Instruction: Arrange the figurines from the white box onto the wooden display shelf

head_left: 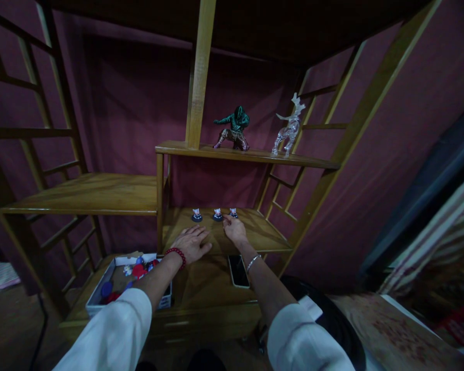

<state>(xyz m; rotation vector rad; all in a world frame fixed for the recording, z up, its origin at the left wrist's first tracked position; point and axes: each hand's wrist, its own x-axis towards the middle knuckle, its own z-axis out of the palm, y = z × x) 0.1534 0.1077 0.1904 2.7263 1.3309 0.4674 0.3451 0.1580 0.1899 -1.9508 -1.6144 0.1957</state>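
Three small white figurines on dark round bases stand in a row on the low shelf: the left figurine [197, 215], the middle figurine [217, 214] and the right figurine [233, 212]. My right hand [235, 232] is at the right figurine, fingers curled together against its base; the hand hides part of the base and the exact contact. My left hand [190, 243], with a red bead bracelet at the wrist, rests palm down over the shelf's front, fingers stretched out and holding nothing. It is nearest the left figurine, apart from it.
A phone [238, 271] lies below my right hand. At the lower left, a white box [100, 288] holds several small red and blue items. On the upper shelf [263, 154] stand a green crouching figure [236, 126] and a clear deer [288, 129]. A wooden post [201, 77] rises above.
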